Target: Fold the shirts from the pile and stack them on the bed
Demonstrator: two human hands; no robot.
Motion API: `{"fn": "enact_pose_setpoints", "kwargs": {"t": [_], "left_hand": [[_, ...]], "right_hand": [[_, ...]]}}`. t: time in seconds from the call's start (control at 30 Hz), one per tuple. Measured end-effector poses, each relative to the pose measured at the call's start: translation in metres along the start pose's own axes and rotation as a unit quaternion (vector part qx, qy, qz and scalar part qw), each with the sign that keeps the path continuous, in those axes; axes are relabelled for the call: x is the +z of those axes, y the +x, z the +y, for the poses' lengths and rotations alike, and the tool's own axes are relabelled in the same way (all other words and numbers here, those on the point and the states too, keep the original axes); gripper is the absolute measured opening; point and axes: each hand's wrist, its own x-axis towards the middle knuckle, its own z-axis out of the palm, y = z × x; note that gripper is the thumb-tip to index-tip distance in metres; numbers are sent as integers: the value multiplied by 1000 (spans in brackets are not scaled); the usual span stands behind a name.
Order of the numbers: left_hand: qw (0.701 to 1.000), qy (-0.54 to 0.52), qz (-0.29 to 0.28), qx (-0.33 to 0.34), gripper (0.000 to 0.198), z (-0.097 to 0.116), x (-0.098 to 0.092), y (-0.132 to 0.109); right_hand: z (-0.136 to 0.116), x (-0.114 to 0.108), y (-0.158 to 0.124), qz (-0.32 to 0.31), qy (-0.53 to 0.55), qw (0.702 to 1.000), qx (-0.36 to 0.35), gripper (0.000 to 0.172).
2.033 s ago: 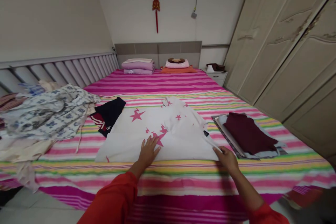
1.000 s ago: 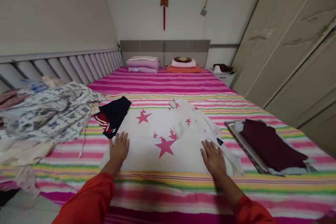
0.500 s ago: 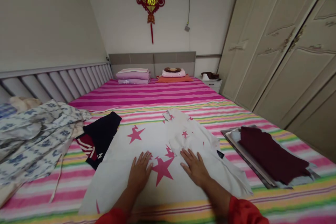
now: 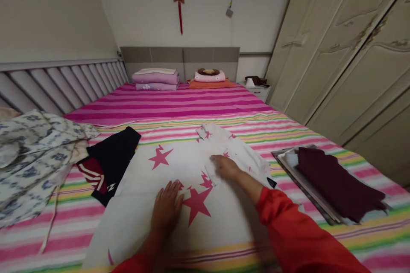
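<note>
A white garment with pink stars [image 4: 179, 170] lies spread on the striped bed [image 4: 192, 106]. My left hand [image 4: 167, 207] rests flat on it near the front, fingers spread beside a large pink star. My right hand [image 4: 225, 166] reaches farther over the cloth and lies on the folded-over part at the right, fingers extended. Both arms wear red sleeves. Neither hand holds anything.
A dark navy garment with red and white stripes [image 4: 110, 162] lies left of the white one. A floral heap of clothes [image 4: 28, 158] sits at far left. A maroon folded cloth on a board [image 4: 333, 179] lies right. Folded bedding [image 4: 156, 79] sits by the headboard; wardrobe doors [image 4: 352, 51] stand right.
My hands slid from the garment's front corners inward over the cloth. My right hand has now moved up onto the folded part. The camera came closer and lower.
</note>
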Motion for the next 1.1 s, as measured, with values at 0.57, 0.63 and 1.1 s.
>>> {"fn": "enact_pose_setpoints", "kwargs": {"t": [0.57, 0.63, 1.1], "left_hand": [[1000, -3, 8, 10, 44, -3, 7, -3], [1000, -3, 10, 8, 45, -3, 8, -3], [1000, 4, 15, 11, 45, -2, 8, -7]], "right_hand": [[21, 35, -17, -19, -75, 996, -39, 56], [39, 27, -7, -10, -105, 994, -8, 56], [72, -5, 74, 147, -59, 974, 162, 49]]}}
